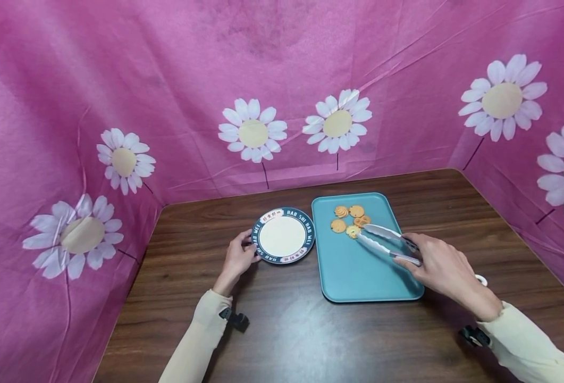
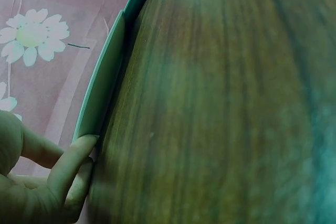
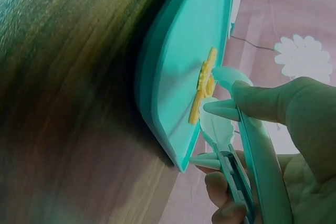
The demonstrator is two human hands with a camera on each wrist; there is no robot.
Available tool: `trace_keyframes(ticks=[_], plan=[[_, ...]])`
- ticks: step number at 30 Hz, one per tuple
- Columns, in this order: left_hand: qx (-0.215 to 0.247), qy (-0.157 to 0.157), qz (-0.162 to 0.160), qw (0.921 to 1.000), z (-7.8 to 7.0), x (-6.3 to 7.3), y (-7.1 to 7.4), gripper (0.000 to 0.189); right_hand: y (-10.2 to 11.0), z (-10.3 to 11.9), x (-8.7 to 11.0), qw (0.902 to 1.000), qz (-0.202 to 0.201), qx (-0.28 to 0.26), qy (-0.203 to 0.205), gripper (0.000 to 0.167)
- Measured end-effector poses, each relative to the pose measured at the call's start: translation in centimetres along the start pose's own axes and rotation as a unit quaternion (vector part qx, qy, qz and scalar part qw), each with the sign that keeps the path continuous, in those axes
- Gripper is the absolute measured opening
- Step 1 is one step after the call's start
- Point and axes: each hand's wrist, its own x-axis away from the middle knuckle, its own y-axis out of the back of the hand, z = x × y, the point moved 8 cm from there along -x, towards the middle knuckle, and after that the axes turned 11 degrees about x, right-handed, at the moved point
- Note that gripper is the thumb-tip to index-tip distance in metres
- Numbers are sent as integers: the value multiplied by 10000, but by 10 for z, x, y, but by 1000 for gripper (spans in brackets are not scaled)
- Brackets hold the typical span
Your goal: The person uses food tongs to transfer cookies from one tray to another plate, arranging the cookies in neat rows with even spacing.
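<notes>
A round plate [image 1: 282, 235] with a white middle and a dark blue lettered rim lies at the table's centre. My left hand [image 1: 240, 255] grips its left edge; in the left wrist view fingers of the left hand [image 2: 50, 182] meet the plate's edge [image 2: 100, 85]. To the right is a teal tray [image 1: 365, 276] bearing several cookies [image 1: 338, 226], round and swirled. My right hand [image 1: 446, 266] holds metal tongs [image 1: 387, 247], their arms spread apart and tips beside the nearest cookies. In the right wrist view the tongs [image 3: 262, 177] hide part of the cookies [image 3: 195, 107].
A dark wooden table [image 1: 282, 330] carries the plate and tray, which lie nearly edge to edge. Pink cloth [image 1: 286, 64] printed with white flowers hangs along the table's back and sides. Dark straps with small devices sit at both wrists.
</notes>
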Motion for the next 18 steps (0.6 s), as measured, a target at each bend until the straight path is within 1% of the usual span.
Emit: trace_keyframes(ticks=[11,18], plan=[[-29,-12,-15,10000,-1,1,-1,57,-7,7,-5,9999,72,94,75,67],[26,-30,-16,10000,1,0,-1,57,-10,11,-8,9998,127,162,72,69]])
